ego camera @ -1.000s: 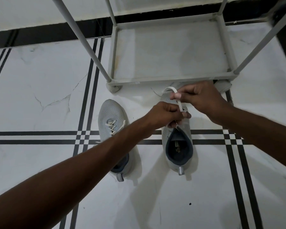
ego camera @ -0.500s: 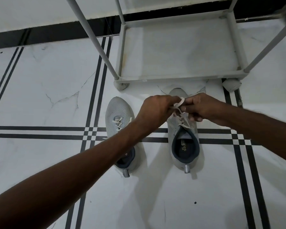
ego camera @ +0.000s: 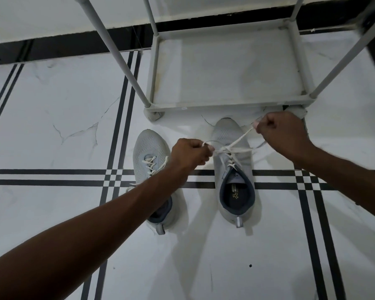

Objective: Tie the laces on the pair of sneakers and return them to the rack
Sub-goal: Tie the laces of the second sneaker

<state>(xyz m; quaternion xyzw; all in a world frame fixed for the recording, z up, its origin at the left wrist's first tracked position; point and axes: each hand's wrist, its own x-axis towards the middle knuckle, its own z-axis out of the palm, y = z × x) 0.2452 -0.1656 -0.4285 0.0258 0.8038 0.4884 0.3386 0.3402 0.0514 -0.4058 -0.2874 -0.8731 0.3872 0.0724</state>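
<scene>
The right sneaker (ego camera: 234, 176) lies on the floor (ego camera: 52, 118) with its toe pointing away from the person toward the rack (ego camera: 227, 103) and its heel toward them, so its long axis runs straight out from the body. Its toe sits just in front of the rack's front rail, between the two front legs. Over its tongue the laces (ego camera: 232, 148) cross at one point, and from that crossing two strands run outward and are drawn taut.

The left hand (ego camera: 191, 152) is closed, pinching one strand just beside the near-left side of the crossing, low and close over the shoe. The right hand (ego camera: 279, 133) is also closed in a fist around the other strand, held farther off, up and to the right of the crossing, near the rack's front right foot. So the pull runs slantwise across the shoe's long axis, and the left hand is the nearer of the two to the knot.

The left sneaker (ego camera: 154, 176) lies just beside the right one, parallel, toe also toward the rack; its laces (ego camera: 153, 164) look loose, one end trailing off the side, partly hidden under the left forearm. In my judgement the knot on the right sneaker is being cinched, the left one is not yet tied, and the rack's bottom shelf directly ahead awaits both.
</scene>
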